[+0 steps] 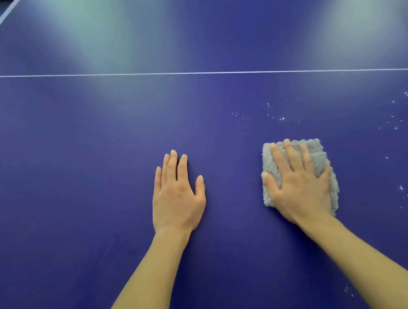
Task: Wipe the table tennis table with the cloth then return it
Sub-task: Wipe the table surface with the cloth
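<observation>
2 bare forearms [145, 284] reach over the blue counter [74, 166]. On it the left grip [177, 196] lies flat, fingers straight, holding nothing. Well apart, the right grip [300, 182] presses flat, fingers spread, on the folded grey cloth [317, 148]. White specks [281, 118], possibly dust, dot the surface beyond the cloth.

A folded grey fluffy cloth [321, 153] lies on the flat blue table tennis table [74, 166], under the right hand [300, 185]. The left hand [177, 199] lies flat left of the cloth, apart from it. A thin white line [190, 73] crosses beyond the cloth; small white specks [281, 118] lie beyond and right of it.
</observation>
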